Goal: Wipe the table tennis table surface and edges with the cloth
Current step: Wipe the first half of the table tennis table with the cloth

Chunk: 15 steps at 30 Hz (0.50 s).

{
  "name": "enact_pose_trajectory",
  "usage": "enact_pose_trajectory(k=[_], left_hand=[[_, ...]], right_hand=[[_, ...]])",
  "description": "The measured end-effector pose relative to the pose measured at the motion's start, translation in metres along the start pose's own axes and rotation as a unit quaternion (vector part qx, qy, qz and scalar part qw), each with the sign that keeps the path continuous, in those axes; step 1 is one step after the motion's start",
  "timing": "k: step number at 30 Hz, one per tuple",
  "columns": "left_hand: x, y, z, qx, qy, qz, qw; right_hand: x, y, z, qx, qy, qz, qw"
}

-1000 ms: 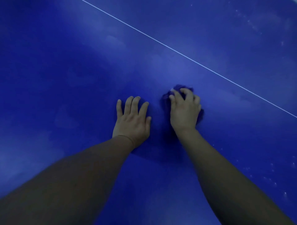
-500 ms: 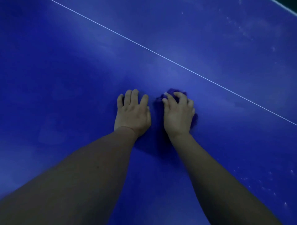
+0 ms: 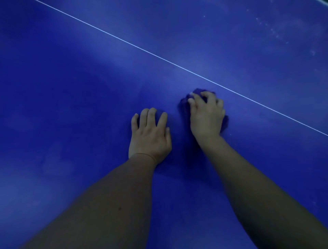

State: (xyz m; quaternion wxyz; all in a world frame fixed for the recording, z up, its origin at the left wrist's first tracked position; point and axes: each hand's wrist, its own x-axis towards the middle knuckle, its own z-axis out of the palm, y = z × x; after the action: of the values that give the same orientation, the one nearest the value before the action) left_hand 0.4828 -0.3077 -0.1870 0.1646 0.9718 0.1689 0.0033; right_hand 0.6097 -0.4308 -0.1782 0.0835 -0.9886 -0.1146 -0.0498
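The blue table tennis table (image 3: 79, 92) fills the whole view, crossed by a thin white line (image 3: 159, 56) running from upper left to lower right. My right hand (image 3: 206, 115) presses a bunched dark purple cloth (image 3: 197, 92) onto the surface just below that line, fingers curled over it; most of the cloth is hidden under the hand. My left hand (image 3: 150, 135) lies flat on the table to the left of the right hand, fingers spread and straight, holding nothing.
Pale dust specks (image 3: 273, 32) dot the table at the upper right and a few lie at the lower right. A sliver of the table's edge (image 3: 324, 1) shows in the top right corner.
My right hand has pushed the cloth forward and to the right, toward the white line, away from the left hand. The left hand stays planted flat.
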Motion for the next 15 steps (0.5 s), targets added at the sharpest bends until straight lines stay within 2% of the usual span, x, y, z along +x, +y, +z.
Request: enact_pose_trajectory(k=[2, 4, 9, 12, 15], left_hand=[[0.000, -0.001, 0.000, -0.004, -0.004, -0.001, 1.000], [0.001, -0.001, 0.000, -0.004, -0.003, 0.001, 1.000], [0.001, -0.001, 0.001, 0.009, -0.004, 0.006, 1.000], [0.001, -0.001, 0.002, 0.011, -0.004, 0.013, 1.000], [0.004, -0.002, 0.005, 0.022, -0.016, 0.027, 0.999]], right_hand=[[0.001, 0.014, -0.003, 0.003, 0.005, 0.052, 0.999], [-0.014, 0.016, -0.007, 0.007, 0.001, 0.065, 0.998], [-0.047, -0.016, -0.003, 0.025, 0.010, -0.011, 1.000], [-0.011, -0.030, 0.004, 0.016, 0.000, -0.042, 0.999], [0.035, -0.008, 0.005, -0.012, 0.004, 0.013, 1.000]])
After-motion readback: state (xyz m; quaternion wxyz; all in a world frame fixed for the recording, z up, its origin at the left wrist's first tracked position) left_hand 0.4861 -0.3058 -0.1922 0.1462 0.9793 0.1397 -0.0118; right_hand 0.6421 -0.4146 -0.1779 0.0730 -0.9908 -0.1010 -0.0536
